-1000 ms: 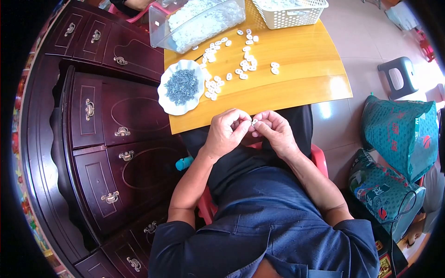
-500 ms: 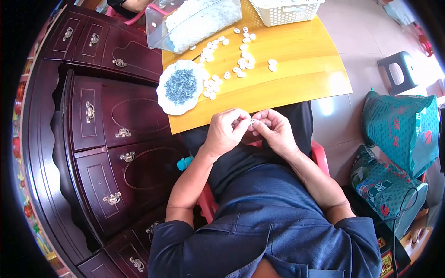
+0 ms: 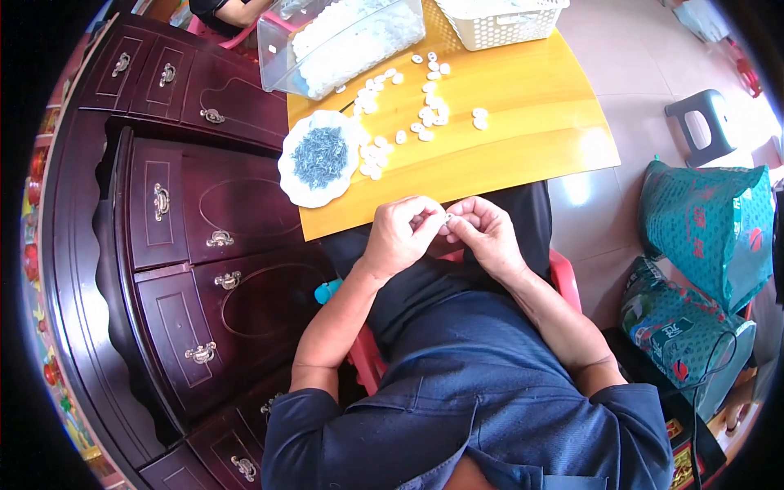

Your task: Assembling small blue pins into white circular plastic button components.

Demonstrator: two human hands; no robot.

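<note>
My left hand [image 3: 400, 234] and my right hand [image 3: 491, 238] meet over my lap, just off the table's near edge. Between the right thumb and fingers is a small white piece [image 3: 447, 218], mostly covered by the fingertips. The left thumb and forefinger are pinched against it; whatever they grip is too small to make out. On the table lie several loose white oval pieces [image 3: 430, 113] with small dark marks. To their left, a white scalloped plate [image 3: 289, 181] holds a heap of thin dark grey metal bits [image 3: 320, 157], perhaps screws.
A clear plastic bin [image 3: 282, 65] of white pieces and a cream perforated basket [image 3: 490, 34] stand at the yellow table's [image 3: 539, 114] far side. Dark wooden drawers [image 3: 237, 196] line the left. A grey stool [image 3: 704, 126] and green bags [image 3: 702, 229] are at right. Another person's arm [image 3: 242, 11] shows top left.
Both hands stay together, with only slight shifts of the fingers around the white piece. The view has moved a little; the things on the table look unchanged.
</note>
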